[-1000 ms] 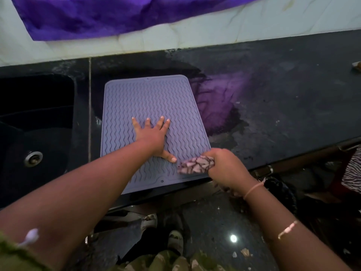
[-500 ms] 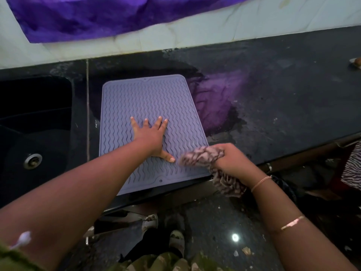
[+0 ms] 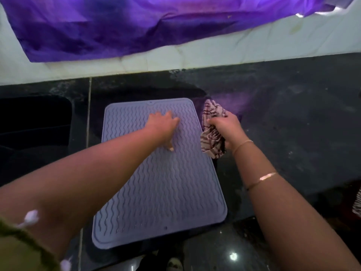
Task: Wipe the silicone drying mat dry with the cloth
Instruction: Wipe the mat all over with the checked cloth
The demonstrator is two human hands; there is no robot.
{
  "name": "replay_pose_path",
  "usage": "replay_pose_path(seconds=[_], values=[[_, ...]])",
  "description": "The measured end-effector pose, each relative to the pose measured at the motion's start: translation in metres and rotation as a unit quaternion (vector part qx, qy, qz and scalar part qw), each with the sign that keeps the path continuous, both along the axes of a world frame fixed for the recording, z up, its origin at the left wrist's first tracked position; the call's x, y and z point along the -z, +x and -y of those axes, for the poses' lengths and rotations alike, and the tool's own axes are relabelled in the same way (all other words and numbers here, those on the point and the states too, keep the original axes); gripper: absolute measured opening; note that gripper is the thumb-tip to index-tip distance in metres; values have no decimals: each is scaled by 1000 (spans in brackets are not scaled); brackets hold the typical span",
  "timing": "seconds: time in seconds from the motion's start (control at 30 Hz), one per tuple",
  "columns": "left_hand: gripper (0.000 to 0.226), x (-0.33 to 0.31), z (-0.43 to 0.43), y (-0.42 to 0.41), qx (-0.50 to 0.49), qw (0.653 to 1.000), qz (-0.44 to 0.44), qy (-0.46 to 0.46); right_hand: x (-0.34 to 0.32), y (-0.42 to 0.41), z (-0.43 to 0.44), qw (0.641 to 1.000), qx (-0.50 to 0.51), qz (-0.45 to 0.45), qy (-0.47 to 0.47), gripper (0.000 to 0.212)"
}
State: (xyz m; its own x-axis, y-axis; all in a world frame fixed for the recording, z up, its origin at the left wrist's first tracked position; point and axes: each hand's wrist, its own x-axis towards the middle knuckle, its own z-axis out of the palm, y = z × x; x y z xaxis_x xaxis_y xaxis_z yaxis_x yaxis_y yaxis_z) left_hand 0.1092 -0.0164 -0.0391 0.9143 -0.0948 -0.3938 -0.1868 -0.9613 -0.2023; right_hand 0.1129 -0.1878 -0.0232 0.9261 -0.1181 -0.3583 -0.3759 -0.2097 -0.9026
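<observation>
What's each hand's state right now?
Left hand: open, fingers flat on the drying mat.
Right hand: closed around the cloth, beside the mat's right edge.

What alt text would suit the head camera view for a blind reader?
Seen from above, a person's left hand presses flat on a ribbed lilac silicone drying mat on a dark counter, while the right hand grips a bunched patterned cloth at the mat's far right edge. A dark sink lies to the left.

A lilac mat [image 3: 162, 192] with wavy ridges lies on a dark counter [image 3: 293, 124]. The left hand [image 3: 163, 127] presses flat on its far half. The right hand [image 3: 227, 128] grips a striped cloth [image 3: 212, 137] at the mat's right edge.
</observation>
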Motion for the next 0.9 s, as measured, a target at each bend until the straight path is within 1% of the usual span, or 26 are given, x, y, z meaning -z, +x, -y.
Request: replay_pose_path(seconds=[0.03, 0.1, 0.2, 0.23, 0.27, 0.33, 0.37, 0.4, 0.43, 0.47, 0.5, 0.6, 0.7, 0.77, 0.9], values=[[117, 3, -1, 7, -17, 1000, -13, 7, 1, 13, -8, 998, -28, 20, -60, 17], [131, 10, -3, 17, -45, 997, -47, 34, 4, 34, -24, 974, -82, 72, -197, 18], [138, 18, -7, 28, -60, 993, -85, 56, 12, 61, -53, 910, -132, 159, -359, 38], [140, 20, -8, 31, -67, 992, -93, 54, 16, 68, -62, 879, -152, 191, -410, 45], [142, 21, -8, 32, -72, 991, -100, 54, 21, 73, -71, 835, -184, 226, -466, 49], [143, 22, -7, 36, -74, 989, -112, 65, 32, 84, -86, 738, -273, 288, -546, 46], [142, 23, -6, 38, -74, 988, -116, 71, 39, 89, -91, 703, -317, 300, -562, 44], [141, 24, -6, 39, -74, 987, -121, 74, 45, 92, -93, 683, -350, 296, -569, 42], [141, 25, -6, 39, -74, 987, -122, 75, 49, 94, -94, 680, -365, 284, -569, 41], [141, 25, -7, 40, -73, 987, -121, 74, 53, 96, -93, 685, -364, 273, -569, 40], [142, 26, -9, 40, -71, 988, -117, 73, 56, 98, -92, 691, -353, 270, -570, 39], [147, 26, -12, 39, -67, 990, -109, 67, 59, 100, -87, 684, -321, 273, -595, 35], [151, 26, -14, 41, -60, 989, -117, 61, 57, 104, -79, 707, -279, 243, -603, 33], [152, 25, -15, 42, -53, 989, -119, 65, 53, 105, -76, 720, -276, 222, -597, 32], [152, 23, -10, 43, -49, 988, -123, 80, 36, 102, -65, 777, -302, 153, -531, 35]])
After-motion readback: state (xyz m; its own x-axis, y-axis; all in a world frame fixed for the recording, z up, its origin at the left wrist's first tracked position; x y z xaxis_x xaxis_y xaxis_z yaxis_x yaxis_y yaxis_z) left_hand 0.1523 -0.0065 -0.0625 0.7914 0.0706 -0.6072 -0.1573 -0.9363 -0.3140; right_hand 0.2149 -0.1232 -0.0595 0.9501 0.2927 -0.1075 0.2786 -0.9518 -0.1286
